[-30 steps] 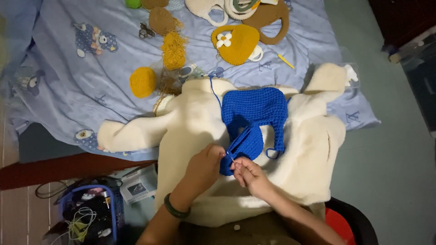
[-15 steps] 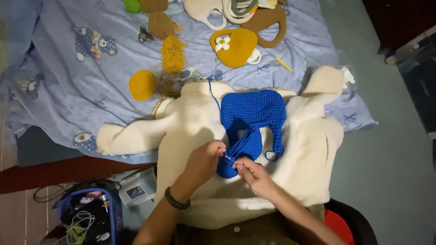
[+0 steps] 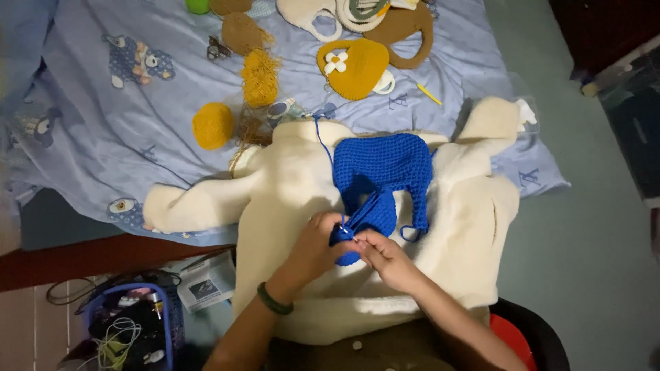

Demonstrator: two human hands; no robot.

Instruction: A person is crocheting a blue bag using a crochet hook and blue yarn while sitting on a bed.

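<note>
While a pale blue sheet covers the bed, a cream fleece jacket lies spread over its near edge, and on it rests the blue crochet piece. Left hand and right hand both pinch its lower corner, fingers closed. A yellow yarn ball sits well apart.
</note>
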